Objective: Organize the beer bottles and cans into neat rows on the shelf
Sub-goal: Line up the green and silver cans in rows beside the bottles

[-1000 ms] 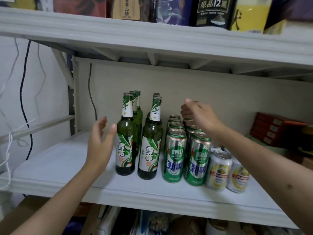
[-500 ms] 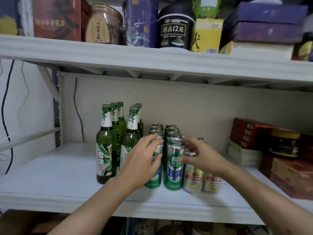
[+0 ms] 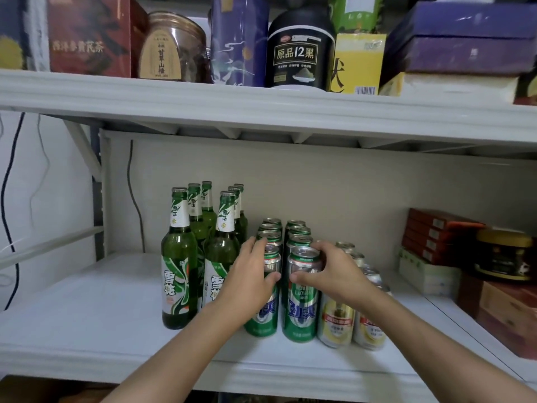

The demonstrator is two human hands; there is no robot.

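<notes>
On the white shelf [image 3: 87, 309] stand two rows of green beer bottles [image 3: 179, 269], two rows of tall green cans, and two rows of short yellow-and-silver cans [image 3: 337, 321] to the right. My left hand [image 3: 250, 283] grips the front green can of the left row [image 3: 263, 318], thumb across its front. My right hand [image 3: 334, 271] grips the front green can of the right row [image 3: 300, 309] near its top. Both cans stand upright on the shelf.
Red boxes [image 3: 436, 234], a dark jar with a gold lid [image 3: 504, 254] and brown cartons [image 3: 505, 312] fill the shelf's right end. The upper shelf board [image 3: 261, 109] overhangs, loaded with tins and boxes. Black cables [image 3: 11, 205] hang at the left wall.
Both hands came down from beside the bottles and the can tops onto the two front green cans and closed around them. The view tilted upward.
</notes>
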